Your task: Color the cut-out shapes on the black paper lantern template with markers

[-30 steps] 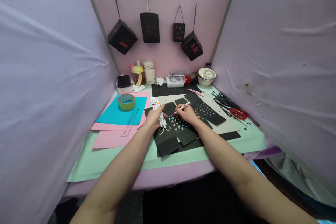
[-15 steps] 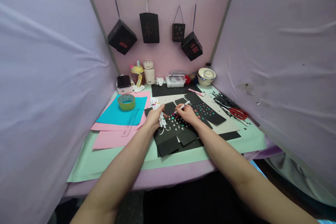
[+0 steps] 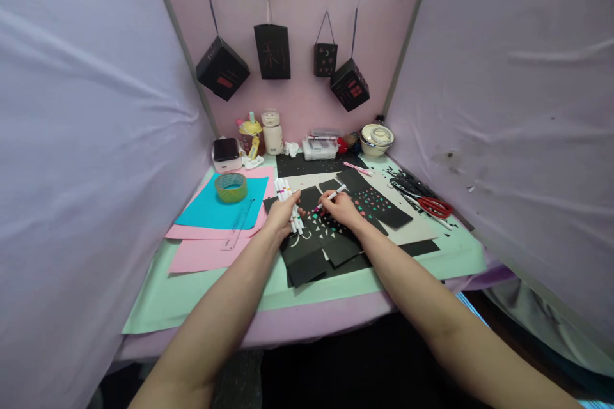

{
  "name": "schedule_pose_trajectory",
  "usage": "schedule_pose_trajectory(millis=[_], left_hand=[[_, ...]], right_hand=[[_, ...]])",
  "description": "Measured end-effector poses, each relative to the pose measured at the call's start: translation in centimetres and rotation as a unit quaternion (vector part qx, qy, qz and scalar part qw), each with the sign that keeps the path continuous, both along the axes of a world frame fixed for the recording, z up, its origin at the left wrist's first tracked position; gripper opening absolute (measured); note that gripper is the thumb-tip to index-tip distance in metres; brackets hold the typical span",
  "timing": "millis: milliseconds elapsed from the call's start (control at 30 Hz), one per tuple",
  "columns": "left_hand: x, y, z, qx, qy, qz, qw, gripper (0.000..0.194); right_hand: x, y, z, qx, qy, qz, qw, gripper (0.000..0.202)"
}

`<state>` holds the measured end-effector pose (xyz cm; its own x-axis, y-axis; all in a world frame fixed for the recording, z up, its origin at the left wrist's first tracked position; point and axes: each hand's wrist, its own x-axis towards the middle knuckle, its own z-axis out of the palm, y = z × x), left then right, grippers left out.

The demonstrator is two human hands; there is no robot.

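My left hand [image 3: 284, 212] is closed around a bundle of white markers [image 3: 283, 188] with coloured bands, over the left part of the black card. In my right hand [image 3: 338, 206] a single white marker [image 3: 338, 192] is pinched, its magenta tip pointing down and left at the black card. The black card [image 3: 304, 249] lies in overlapping pieces and bears small white, green and pink shapes [image 3: 327, 230]. White curved marks [image 3: 301, 238] show near its left side. Part of the card is hidden beneath my hands.
Yellow-green tape [image 3: 231, 187] stands on blue paper [image 3: 201, 214] over pink sheets, beside a clear ruler [image 3: 238, 223]. Red-handled scissors [image 3: 435, 207] lie among black scraps at right. Bowls [image 3: 377, 140], a bottle [image 3: 272, 134] and a clear box [image 3: 320, 148] line the back; black boxes hang above.
The view has shifted very slightly. Both hands keep their grips, and the right-hand marker's tip has barely moved over the card.
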<state>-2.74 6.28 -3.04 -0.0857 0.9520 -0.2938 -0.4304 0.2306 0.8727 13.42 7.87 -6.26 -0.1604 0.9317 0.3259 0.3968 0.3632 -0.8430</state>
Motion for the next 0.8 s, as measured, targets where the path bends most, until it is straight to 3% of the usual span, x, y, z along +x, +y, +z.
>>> schedule_pose_trajectory(millis=[367,800], left_hand=[[-0.02,0.01,-0.06,0.003,0.006,0.004,1.000,0.023],[-0.04,0.08,-0.12,0.003,0.011,-0.001,1.000,0.023]], right_hand=[[-0.19,-0.12,0.10,-0.024,0.022,-0.016,0.999,0.013],[-0.04,-0.43,0.36,0.004,-0.007,-0.007,1.000,0.013]])
